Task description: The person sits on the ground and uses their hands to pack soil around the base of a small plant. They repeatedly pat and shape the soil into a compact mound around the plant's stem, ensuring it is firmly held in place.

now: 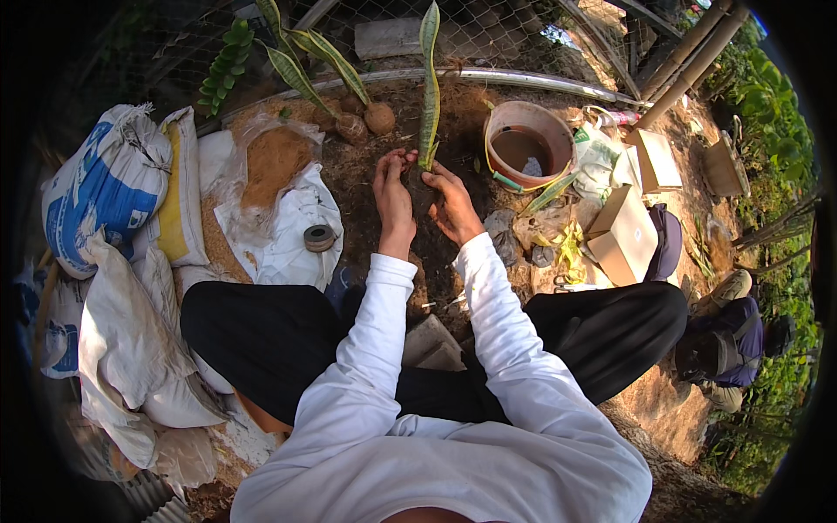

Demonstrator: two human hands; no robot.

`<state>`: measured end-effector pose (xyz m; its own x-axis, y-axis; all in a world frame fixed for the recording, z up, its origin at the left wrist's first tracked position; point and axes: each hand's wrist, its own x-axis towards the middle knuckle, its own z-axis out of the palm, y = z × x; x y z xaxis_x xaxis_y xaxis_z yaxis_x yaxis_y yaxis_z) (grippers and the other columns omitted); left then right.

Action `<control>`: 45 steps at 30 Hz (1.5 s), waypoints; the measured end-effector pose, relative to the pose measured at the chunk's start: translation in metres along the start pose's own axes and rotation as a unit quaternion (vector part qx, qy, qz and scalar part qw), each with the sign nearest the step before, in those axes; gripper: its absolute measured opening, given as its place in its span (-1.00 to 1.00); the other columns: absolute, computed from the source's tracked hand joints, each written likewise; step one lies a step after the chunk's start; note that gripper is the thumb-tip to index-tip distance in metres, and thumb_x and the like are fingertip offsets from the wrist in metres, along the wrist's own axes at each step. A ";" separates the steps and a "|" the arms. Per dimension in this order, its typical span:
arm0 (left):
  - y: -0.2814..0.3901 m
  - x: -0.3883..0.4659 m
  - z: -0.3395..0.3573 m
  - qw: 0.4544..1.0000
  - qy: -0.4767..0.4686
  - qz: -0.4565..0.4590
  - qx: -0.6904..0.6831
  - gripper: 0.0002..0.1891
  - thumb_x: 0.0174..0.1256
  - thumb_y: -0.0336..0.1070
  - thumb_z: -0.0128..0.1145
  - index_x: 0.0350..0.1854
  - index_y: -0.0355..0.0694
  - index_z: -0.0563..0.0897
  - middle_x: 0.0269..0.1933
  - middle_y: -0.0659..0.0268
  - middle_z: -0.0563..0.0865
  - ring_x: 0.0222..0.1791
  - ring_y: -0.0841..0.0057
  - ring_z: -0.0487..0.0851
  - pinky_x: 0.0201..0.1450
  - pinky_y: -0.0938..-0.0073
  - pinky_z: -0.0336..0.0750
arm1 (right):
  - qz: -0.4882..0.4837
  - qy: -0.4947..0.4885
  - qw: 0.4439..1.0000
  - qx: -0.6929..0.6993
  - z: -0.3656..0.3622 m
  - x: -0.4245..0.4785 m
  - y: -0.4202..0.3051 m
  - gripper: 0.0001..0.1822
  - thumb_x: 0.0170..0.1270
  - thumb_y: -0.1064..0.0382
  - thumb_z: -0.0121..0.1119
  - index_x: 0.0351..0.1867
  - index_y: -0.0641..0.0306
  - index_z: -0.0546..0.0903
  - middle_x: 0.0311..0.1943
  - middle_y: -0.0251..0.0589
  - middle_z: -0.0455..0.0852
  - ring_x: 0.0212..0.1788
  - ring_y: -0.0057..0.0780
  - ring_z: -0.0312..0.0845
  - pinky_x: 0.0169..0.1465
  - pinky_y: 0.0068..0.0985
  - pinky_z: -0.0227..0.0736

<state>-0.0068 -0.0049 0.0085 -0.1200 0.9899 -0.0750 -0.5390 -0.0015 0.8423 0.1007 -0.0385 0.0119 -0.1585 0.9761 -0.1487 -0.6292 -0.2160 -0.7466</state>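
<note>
A variegated snake plant (429,85) stands upright between my hands, its leaves rising toward the fence. At its base, the thumb and fingers of my right hand (454,204) close around the lowest part. My left hand (394,199) is cupped just to the left, fingertips beside the plant base; whether they grip it is hidden. Dark damp soil (366,176) lies beneath both hands. Farther off to the left rest two brown fibre-covered root balls, one (352,129) in front and another (379,118) behind, with snake plant leaves growing from them.
A bucket (562,140) of muddy water stands at right, near cardboard boxes (624,235) and plastic bags (596,157). To the left are brown fibre (278,163), a dark spool (319,238) and filled sacks (108,189). A wire fence (477,33) runs behind.
</note>
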 end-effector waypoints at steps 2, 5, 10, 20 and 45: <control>0.001 0.001 -0.001 1.000 -0.008 0.005 0.002 -0.81 0.61 -0.31 -0.09 0.01 -0.28 0.55 -0.03 0.25 0.67 0.05 0.48 0.61 0.23 0.40 0.42 | 0.007 0.001 0.999 -0.046 -0.002 -0.001 -0.001 -0.43 0.33 0.28 0.16 0.38 0.31 0.43 0.07 -0.31 0.65 -0.07 -0.69 0.60 -0.19 -0.69 0.48; 0.003 -0.001 -0.001 1.000 -0.005 -0.004 0.013 -0.80 0.62 -0.30 -0.10 0.01 -0.27 0.55 -0.04 0.26 0.67 0.06 0.49 0.61 0.23 0.40 0.41 | -0.036 -0.027 0.996 -0.075 -0.002 0.003 0.004 -0.42 0.33 0.28 0.19 0.38 0.35 0.42 0.09 -0.28 0.65 0.02 -0.61 0.59 0.02 -0.62 0.50; 0.006 -0.002 0.002 0.999 0.002 -0.011 0.035 -0.78 0.62 -0.25 -0.09 0.00 -0.26 0.56 -0.03 0.28 0.67 0.04 0.49 0.62 0.21 0.39 0.43 | -0.096 -0.031 0.988 -0.118 0.007 0.001 0.003 -0.37 0.34 0.26 0.27 0.41 0.36 0.39 0.16 -0.21 0.62 0.18 -0.50 0.52 0.25 -0.53 0.37; -0.009 -0.009 0.015 0.998 0.002 -0.053 0.015 -0.67 0.64 -0.08 -0.09 0.09 -0.23 0.56 0.05 0.24 0.64 0.04 0.45 0.62 0.17 0.41 0.48 | -0.159 0.104 0.981 0.041 -0.005 0.018 0.024 -0.71 0.44 0.17 0.23 -0.06 0.41 0.68 -0.24 -0.28 0.76 -0.16 -0.57 0.61 -0.04 -0.58 0.46; 0.002 -0.003 0.007 0.969 -0.032 0.131 0.205 -0.69 0.57 -0.23 0.08 0.17 -0.34 0.50 0.07 0.21 0.62 0.11 0.47 0.59 0.23 0.43 0.46 | -0.154 0.201 0.958 -0.134 0.005 0.019 0.014 -0.46 0.53 -0.05 0.13 0.07 0.54 0.68 0.00 -0.08 0.75 -0.01 -0.50 0.59 0.15 -0.51 0.40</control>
<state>-0.0017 -0.0066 0.0139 -0.1498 0.9697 0.1930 -0.1184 -0.2114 0.9702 0.0851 -0.0236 0.0015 0.3420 0.9352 -0.0924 -0.3732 0.0449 -0.9267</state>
